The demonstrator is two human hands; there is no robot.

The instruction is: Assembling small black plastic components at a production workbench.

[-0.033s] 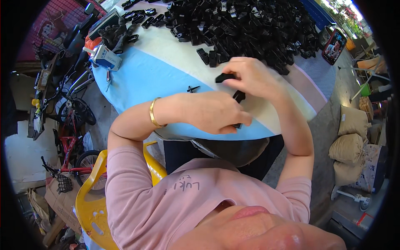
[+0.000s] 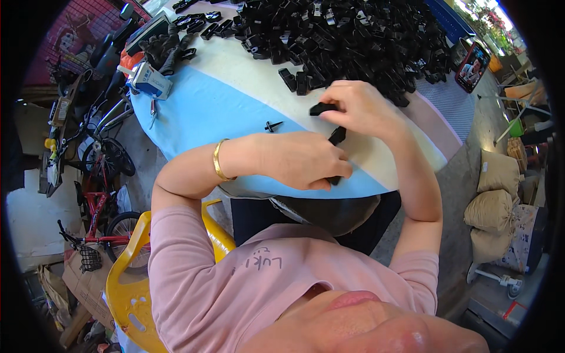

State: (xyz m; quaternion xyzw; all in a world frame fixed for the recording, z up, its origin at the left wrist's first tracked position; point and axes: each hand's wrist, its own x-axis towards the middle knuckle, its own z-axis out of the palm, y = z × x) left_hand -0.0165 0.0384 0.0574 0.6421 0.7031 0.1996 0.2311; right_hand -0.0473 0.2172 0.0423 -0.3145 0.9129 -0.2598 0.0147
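Note:
My right hand [image 2: 362,109] pinches a small black plastic clip-like piece [image 2: 322,109] between thumb and fingers, a little above the striped cloth. Nearer to me, my left hand [image 2: 303,160], with a gold bangle at its wrist, is closed on another small black plastic piece [image 2: 334,180], mostly hidden under the fingers. Between the hands, a third black piece [image 2: 337,136] shows beside the left knuckles; whether it is held I cannot tell. A thin black pointed part [image 2: 272,126] lies on the cloth beyond my left wrist. Past my right hand spreads a large heap of black clip pieces [image 2: 347,47].
The table's striped cloth [image 2: 200,112] curves round in front of me. At its left are a blue and white carton [image 2: 152,81], a small metal tool [image 2: 153,112] and dark gloves [image 2: 162,52]. A phone [image 2: 472,66] leans at the right, near a blue crate [image 2: 450,17].
My right hand has shifted slightly to the right with its black piece. My left hand has barely moved, its fingers curling a little more.

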